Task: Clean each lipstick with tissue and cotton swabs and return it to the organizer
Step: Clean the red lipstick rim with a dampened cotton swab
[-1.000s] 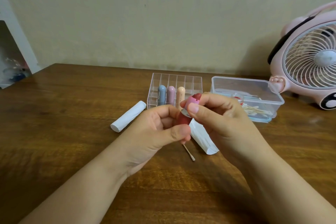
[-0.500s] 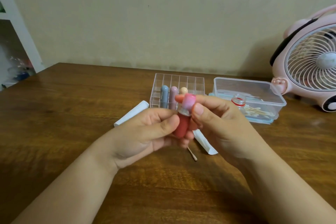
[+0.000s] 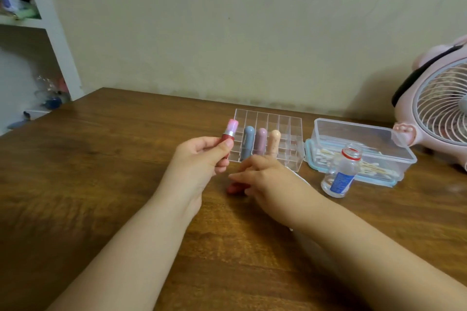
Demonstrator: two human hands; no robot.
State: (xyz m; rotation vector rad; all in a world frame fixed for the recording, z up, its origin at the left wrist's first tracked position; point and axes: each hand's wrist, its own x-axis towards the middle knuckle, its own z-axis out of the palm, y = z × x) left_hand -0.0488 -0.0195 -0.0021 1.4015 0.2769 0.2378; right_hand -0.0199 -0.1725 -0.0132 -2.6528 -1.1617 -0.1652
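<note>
Standing upright in the left hand [image 3: 199, 159], the open lipstick [image 3: 228, 137] shows a pink bullet above a silver collar and a red base; the thumb and curled fingers pinch the base, holding it above the wooden table [image 3: 101, 184], just left of the organizer.

The red cap [image 3: 236, 188] lies on its side on the table under the right hand [image 3: 267, 179]. That hand reaches down over it with fingers bent; motion blur hides whether the fingertips grip the cap or only touch it, so its hold cannot be told.

Just behind both hands sits the clear organizer [image 3: 290, 124], a grid of small compartments. Three capped lipsticks stand side by side in its front-left cells: a grey-blue lipstick [image 3: 248, 141], a mauve lipstick [image 3: 260, 141] and a peach lipstick [image 3: 274, 141].

A strip of white tissue [image 3: 302, 179] shows at the right hand's far edge, mostly hidden by the wrist.

Right of the organizer stands a clear plastic box [image 3: 353, 129] holding cotton swabs [image 3: 326, 153]. In front of it is a small uncapped bottle [image 3: 341, 174] with a red neck ring and a blue label. A pink fan [image 3: 434, 111] stands at the far right, and a white shelf [image 3: 48, 25] rises at the left.
</note>
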